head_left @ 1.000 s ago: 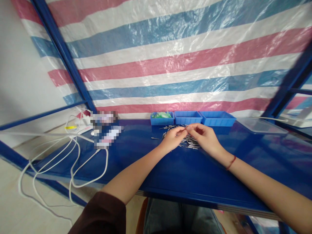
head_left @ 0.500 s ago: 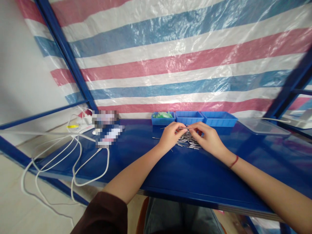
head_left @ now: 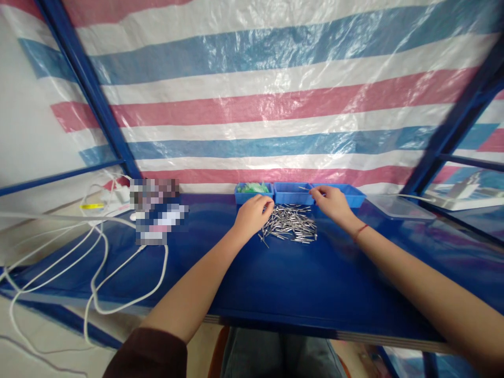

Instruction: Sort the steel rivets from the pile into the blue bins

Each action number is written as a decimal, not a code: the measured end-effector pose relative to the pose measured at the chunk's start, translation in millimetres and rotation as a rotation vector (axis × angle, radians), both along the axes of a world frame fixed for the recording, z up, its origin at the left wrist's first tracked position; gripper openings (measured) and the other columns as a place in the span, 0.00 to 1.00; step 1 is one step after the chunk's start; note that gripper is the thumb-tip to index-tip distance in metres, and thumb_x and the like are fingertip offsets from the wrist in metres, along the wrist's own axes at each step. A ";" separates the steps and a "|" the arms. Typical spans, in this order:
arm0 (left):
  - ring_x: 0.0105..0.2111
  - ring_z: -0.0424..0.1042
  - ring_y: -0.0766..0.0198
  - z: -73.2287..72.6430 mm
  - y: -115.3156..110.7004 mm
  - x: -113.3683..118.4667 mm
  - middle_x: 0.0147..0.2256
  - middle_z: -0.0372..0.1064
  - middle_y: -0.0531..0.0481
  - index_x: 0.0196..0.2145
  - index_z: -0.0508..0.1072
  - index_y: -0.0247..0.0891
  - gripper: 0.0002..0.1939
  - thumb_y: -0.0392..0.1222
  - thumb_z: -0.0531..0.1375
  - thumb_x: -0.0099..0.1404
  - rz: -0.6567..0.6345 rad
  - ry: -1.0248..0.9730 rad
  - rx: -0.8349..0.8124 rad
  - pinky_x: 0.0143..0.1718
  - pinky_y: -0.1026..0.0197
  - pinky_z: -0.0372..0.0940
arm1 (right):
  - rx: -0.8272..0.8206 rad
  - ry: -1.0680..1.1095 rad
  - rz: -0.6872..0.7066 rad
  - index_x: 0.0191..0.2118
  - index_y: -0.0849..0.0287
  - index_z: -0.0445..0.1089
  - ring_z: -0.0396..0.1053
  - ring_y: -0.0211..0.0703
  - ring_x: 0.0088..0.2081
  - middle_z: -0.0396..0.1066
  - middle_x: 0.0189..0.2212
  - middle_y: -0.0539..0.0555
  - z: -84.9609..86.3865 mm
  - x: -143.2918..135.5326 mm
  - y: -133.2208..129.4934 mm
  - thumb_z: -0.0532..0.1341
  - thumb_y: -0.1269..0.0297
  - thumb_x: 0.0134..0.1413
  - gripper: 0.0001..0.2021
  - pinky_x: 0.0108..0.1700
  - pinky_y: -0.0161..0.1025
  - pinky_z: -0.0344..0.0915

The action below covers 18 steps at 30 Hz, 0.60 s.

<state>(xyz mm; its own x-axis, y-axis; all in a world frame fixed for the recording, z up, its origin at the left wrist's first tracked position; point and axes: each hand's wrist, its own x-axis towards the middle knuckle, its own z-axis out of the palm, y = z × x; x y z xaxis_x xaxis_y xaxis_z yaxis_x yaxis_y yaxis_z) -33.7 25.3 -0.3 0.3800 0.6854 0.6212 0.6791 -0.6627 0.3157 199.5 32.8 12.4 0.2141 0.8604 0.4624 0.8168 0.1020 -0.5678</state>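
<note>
A heap of thin silvery blind rivets (head_left: 289, 224) lies on the blue table (head_left: 275, 278). My right hand (head_left: 329, 202) is closed in a pinch at the bins. Its fingertips hold one rivet (head_left: 303, 188), which points left over the middle blue bin (head_left: 293, 195). My left hand (head_left: 254, 214) is at the heap's left edge, thumb and fingers curled together. Whatever lies between those fingers is too small to make out. Just behind the left hand stands the left blue bin (head_left: 243, 198), with crumpled green plastic (head_left: 254, 187) in it.
The right blue bin (head_left: 350, 195) sits partly behind my right hand. A clear plastic lid (head_left: 401, 207) lies farther right. White cables (head_left: 161, 273) loop over the table's left side, near a blurred-out patch (head_left: 157, 210). Striped sheeting (head_left: 252, 105) hangs behind.
My hands were together over the heap and have parted. The right one has moved back to the middle bin with a rivet; the left one has drawn to the heap's left side.
</note>
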 end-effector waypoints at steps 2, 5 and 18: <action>0.36 0.70 0.63 -1.2 6.9 -6.8 0.34 0.70 0.49 0.34 0.74 0.38 0.11 0.37 0.51 0.64 0.039 0.065 -0.040 0.41 0.62 0.63 | -0.014 -0.104 -0.084 0.31 0.62 0.73 0.71 0.49 0.33 0.75 0.30 0.62 2.3 6.4 17.8 0.51 0.61 0.56 0.16 0.34 0.39 0.60; 0.38 0.70 0.62 -6.5 13.9 -12.7 0.35 0.71 0.48 0.36 0.75 0.39 0.12 0.37 0.52 0.63 0.040 0.160 -0.121 0.43 0.61 0.63 | -0.039 -0.180 -0.129 0.31 0.63 0.74 0.71 0.53 0.37 0.75 0.33 0.65 -0.6 4.9 40.6 0.49 0.61 0.57 0.17 0.36 0.40 0.60; 0.45 0.66 0.53 -16.0 -1.2 2.2 0.42 0.70 0.49 0.39 0.77 0.50 0.11 0.51 0.57 0.61 -0.052 0.314 -0.239 0.46 0.50 0.60 | 0.015 -0.149 0.215 0.47 0.60 0.66 0.69 0.44 0.24 0.74 0.29 0.55 -25.6 -26.4 -12.0 0.56 0.57 0.51 0.19 0.30 0.40 0.62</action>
